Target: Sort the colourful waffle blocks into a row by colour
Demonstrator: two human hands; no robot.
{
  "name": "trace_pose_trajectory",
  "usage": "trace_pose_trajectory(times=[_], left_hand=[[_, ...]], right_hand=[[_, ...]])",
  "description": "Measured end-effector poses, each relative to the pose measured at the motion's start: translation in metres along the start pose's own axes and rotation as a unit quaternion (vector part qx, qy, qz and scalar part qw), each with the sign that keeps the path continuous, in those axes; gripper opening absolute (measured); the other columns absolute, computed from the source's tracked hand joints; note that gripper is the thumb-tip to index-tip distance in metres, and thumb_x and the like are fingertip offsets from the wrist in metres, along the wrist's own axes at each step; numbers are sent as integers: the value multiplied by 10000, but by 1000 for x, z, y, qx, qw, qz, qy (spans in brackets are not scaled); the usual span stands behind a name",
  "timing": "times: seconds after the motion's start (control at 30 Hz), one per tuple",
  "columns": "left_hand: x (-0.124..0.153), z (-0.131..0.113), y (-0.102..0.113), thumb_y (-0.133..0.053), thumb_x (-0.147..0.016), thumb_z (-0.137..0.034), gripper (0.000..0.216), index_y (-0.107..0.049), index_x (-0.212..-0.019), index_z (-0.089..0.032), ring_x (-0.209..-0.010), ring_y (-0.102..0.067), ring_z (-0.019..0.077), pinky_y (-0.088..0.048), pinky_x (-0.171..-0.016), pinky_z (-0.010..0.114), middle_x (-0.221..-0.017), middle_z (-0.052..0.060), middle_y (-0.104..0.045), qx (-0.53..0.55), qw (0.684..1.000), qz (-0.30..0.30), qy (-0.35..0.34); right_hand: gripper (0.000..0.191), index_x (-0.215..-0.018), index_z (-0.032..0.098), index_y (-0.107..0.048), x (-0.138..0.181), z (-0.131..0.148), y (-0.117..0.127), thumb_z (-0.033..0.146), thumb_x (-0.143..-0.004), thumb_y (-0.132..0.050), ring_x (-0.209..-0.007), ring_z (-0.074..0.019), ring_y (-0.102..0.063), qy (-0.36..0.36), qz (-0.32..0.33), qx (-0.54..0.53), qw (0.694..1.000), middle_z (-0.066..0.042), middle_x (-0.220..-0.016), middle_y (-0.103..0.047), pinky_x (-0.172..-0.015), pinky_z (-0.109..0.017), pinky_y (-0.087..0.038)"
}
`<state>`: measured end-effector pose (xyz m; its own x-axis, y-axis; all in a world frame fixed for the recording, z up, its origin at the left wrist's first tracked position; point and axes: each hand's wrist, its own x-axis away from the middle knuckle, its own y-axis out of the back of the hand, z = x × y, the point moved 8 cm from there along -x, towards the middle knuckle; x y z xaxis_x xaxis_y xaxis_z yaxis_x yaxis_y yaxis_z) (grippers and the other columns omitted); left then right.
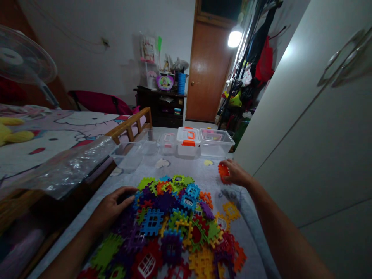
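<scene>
An orange plastic interlocking block [223, 173] with notched edges is pinched between the thumb and fingers of my right hand [234, 173], held right of the pile near the cabinet side. My left hand [114, 204] rests at the left edge of the pile of interlocking blocks [167, 202], its thumb and fingers apart and the fingertips against the outer pieces. Blue, purple, green, yellow, red and orange pieces make up the heap, some with window-like lattices. Two yellow-orange blocks [231, 210] lie on its right edge, below my right hand.
Beyond the pile stand clear plastic bins, among them a lidded box with orange latches [188, 141] and an open bin [216, 143]. A wooden bed rail [128, 126] and plastic wrap [84, 166] border the left; a white cabinet [308, 128] borders the right.
</scene>
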<state>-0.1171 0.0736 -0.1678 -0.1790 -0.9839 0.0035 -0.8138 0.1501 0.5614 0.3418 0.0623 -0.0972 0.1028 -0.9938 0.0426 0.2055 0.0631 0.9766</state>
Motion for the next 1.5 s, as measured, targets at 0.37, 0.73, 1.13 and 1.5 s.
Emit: trace_pose_trajectory(times=[0.37,0.73,1.13,1.5], left_hand=[[-2,10,2,-647,-742,-608,472,-723,-1042,-252,-979,-714,270,-574,-824,288,-1072,39,-757,-21,1000,-3,-16],[-4,14,0,-638,-753,-611,477,-709,-1064,-256,-999,-706,270,-566,-852,300,-1094,41,-749,-22,1000,8,-11],[-4,13,1,-672,-728,-599,471,-720,-1045,-254,-987,-710,281,-577,-831,309,-1066,45,-760,-10,1000,-6,-11],[-1,11,1,-652,-742,-601,482,-705,-1066,-248,-996,-703,280,-570,-828,313,-1097,53,-746,-23,1000,-8,-7]], right_hand=[[600,-1223,186,-614,-6,-47,-23,197,-634,-723,-1073,-261,-557,-47,37,12,998,-116,-1191,-581,-900,-315,-437],[619,-1260,154,-578,-8,-46,-37,178,-652,-694,-1136,-290,-543,-43,75,26,996,-154,-1254,-557,-945,-343,-422],[716,-1300,174,-537,0,-36,-22,149,-615,-744,-1206,-339,-505,-60,46,14,997,-163,-1330,-524,-999,-434,-402],[486,-1136,186,-628,110,35,-25,154,-660,-719,-1138,-286,-516,4,114,-46,992,-122,-1217,-581,-1000,-412,-423]])
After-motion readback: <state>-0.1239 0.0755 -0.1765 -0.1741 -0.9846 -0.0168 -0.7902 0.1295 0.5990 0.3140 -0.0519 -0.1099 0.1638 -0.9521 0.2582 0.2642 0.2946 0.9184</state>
